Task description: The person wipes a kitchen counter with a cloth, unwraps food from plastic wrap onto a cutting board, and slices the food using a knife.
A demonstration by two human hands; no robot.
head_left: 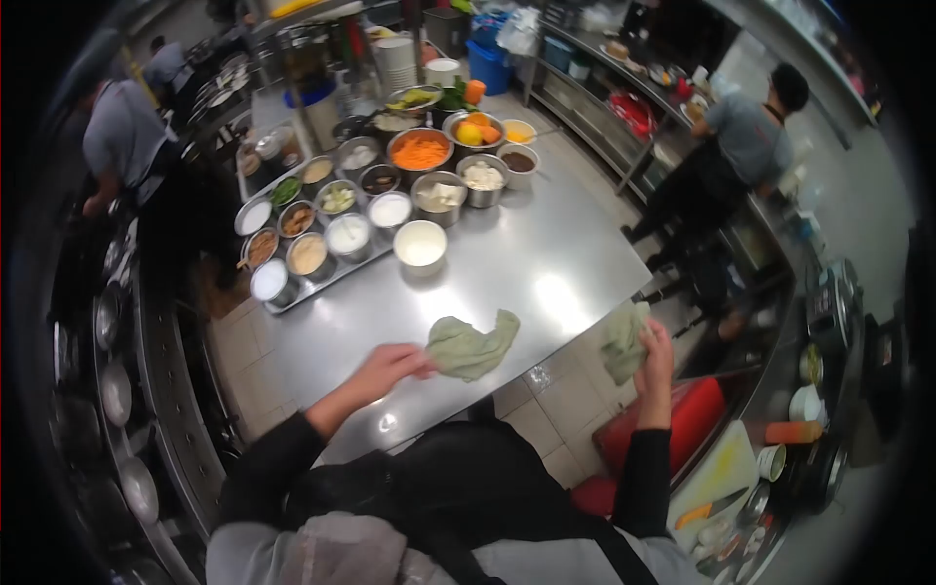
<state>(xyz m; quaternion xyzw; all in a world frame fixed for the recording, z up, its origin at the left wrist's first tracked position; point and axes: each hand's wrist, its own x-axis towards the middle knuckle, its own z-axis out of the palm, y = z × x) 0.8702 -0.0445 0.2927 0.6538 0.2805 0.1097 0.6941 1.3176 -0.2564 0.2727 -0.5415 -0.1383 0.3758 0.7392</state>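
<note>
A pale green cloth (473, 347) lies crumpled near the front edge of the steel table (526, 244). My left hand (385, 372) reaches in from the left, its fingers pinched together at the cloth's left edge and slightly blurred. Past the table's right edge, my right hand (657, 359) grips a second pale green cloth (622, 343), which hangs down in the air over the floor. Nearest to the lying cloth is a white bowl of pale contents (421, 246).
Metal tubs of ingredients crowd the table's far left, several on a tray (336, 276); one holds shredded carrot (420, 150). At right are a red container (663, 429), a cutting board (717, 478) and a knife (710, 509). One person (741, 146) stands right, another (132, 146) left.
</note>
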